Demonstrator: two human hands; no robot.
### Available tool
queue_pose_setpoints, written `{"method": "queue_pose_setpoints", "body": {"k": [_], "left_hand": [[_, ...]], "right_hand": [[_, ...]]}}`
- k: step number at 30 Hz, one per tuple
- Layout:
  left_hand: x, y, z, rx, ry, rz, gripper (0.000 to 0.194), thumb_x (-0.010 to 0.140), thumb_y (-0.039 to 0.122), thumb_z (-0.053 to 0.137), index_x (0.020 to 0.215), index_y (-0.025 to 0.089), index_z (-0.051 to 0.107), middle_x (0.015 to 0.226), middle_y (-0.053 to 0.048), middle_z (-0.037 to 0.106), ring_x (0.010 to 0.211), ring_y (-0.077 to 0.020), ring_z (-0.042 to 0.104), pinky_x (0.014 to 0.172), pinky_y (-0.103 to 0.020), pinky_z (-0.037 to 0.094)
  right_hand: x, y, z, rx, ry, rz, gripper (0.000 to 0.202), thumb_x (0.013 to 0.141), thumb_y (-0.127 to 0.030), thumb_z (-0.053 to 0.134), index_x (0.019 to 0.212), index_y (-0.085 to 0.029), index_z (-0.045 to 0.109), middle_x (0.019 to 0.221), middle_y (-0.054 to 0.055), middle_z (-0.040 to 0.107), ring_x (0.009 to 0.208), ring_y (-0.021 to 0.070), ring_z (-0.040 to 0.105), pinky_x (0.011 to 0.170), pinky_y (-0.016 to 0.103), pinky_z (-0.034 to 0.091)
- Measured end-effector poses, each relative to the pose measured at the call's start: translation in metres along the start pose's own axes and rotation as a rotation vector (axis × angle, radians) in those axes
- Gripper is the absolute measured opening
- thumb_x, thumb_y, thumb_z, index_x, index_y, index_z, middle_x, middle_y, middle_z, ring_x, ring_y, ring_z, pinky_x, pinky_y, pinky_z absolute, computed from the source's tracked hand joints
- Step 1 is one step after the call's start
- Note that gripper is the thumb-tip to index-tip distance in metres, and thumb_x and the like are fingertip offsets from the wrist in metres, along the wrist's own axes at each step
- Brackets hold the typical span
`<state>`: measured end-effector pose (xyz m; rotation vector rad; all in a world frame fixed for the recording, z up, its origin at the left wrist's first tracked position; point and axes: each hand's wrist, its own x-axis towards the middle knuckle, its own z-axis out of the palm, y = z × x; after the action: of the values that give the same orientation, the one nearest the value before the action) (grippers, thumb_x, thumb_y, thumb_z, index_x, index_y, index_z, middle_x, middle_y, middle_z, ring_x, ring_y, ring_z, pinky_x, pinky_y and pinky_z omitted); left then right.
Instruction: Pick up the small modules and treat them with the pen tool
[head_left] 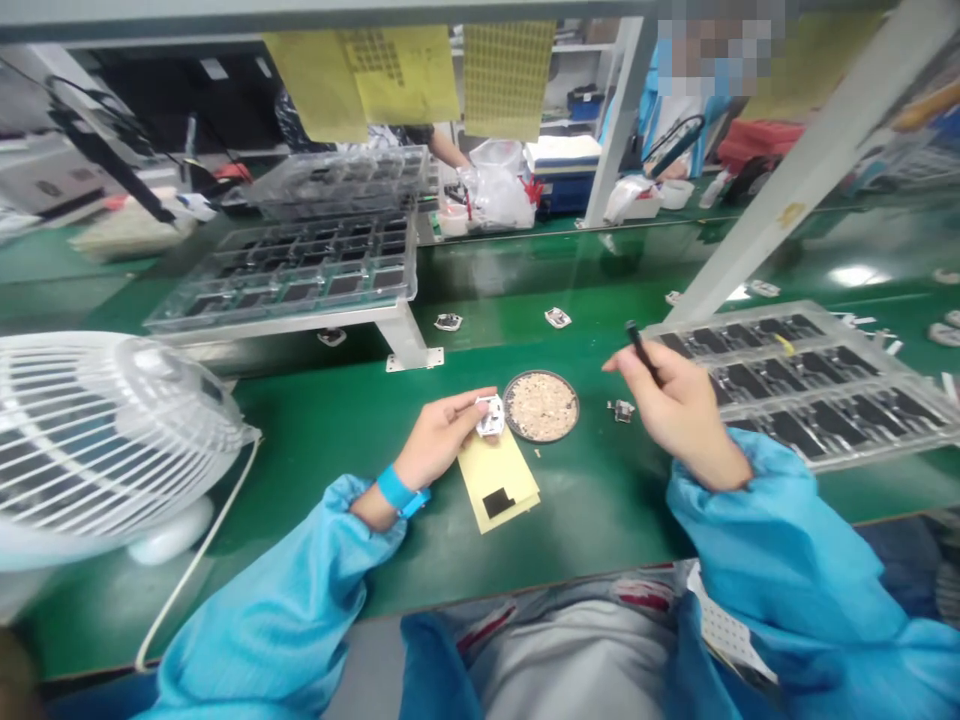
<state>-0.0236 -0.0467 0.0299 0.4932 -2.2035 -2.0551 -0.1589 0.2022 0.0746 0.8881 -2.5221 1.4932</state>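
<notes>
Between the thumb and fingers of my left hand [444, 436] is a small white electronic part [491, 416], held just above the top of a pale yellow sheet [501, 475]. A black patch [498, 502] lies on the lower end of that sheet. My right hand [679, 405] is raised to the right and closed around a dark pen-like tool [642, 352]; its tip is hard to make out. Below the fingers of that hand a small metallic part [622, 411] rests on the green bench. A round dish [541, 406] full of small beige pieces stands between my hands.
A white fan [112, 440] stands at the left. Clear trays of dark parts [817, 385] lie at the right, and more trays [300, 260] sit on a raised metal stand. White parts [557, 317] lie along the green strip behind. Another person [679, 110] is across the bench.
</notes>
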Motion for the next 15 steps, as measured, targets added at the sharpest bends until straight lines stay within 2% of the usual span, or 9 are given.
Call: {"method": "queue_pose_setpoints", "body": {"k": [3,5,7,10,15], "left_hand": [[-0.002,0.001,0.001,-0.01,-0.015,-0.001,0.046,0.09,0.041,0.063,0.126,0.013,0.066,0.067,-0.004,0.071,0.055,-0.0114,0.054,0.049,-0.022,0.036],[-0.003,0.001,0.002,-0.044,-0.034,0.0,0.042,0.088,0.037,0.066,0.123,0.013,0.066,0.073,-0.005,0.073,0.061,-0.013,0.062,0.05,-0.021,0.038],[-0.005,0.001,0.004,-0.11,-0.057,-0.001,0.038,0.081,0.03,0.072,0.115,0.014,0.063,0.083,-0.007,0.074,0.07,-0.0167,0.069,0.053,-0.021,0.044],[-0.006,0.001,0.005,-0.209,-0.064,-0.016,0.039,0.071,0.022,0.079,0.103,0.015,0.057,0.085,-0.006,0.073,0.075,-0.0209,0.073,0.057,-0.023,0.052],[-0.007,0.0,0.006,-0.224,-0.07,-0.028,0.046,0.07,0.022,0.081,0.11,0.014,0.06,0.09,-0.007,0.073,0.076,-0.0207,0.074,0.065,-0.028,0.059]], "right_hand": [[-0.004,0.013,-0.019,-0.497,-0.218,-0.043,0.026,0.094,-0.043,0.057,0.095,-0.021,0.071,0.087,0.007,0.069,0.078,0.0223,0.065,0.07,0.033,0.046],[-0.008,0.021,-0.02,-0.733,-0.356,-0.026,0.023,0.093,-0.036,0.059,0.101,-0.019,0.07,0.095,0.01,0.069,0.084,0.025,0.067,0.072,0.034,0.046],[-0.013,0.026,-0.014,-0.91,-0.411,0.008,0.022,0.094,-0.031,0.056,0.104,-0.016,0.069,0.1,0.014,0.067,0.084,0.0264,0.068,0.071,0.034,0.046],[-0.018,0.029,-0.003,-1.035,-0.444,0.043,0.02,0.095,-0.027,0.051,0.099,-0.014,0.067,0.103,0.017,0.065,0.081,0.0262,0.07,0.066,0.033,0.045],[-0.012,0.031,-0.004,-1.013,-0.469,0.037,0.017,0.091,-0.024,0.058,0.105,-0.016,0.059,0.094,0.012,0.068,0.081,0.0262,0.069,0.064,0.032,0.042]]}}
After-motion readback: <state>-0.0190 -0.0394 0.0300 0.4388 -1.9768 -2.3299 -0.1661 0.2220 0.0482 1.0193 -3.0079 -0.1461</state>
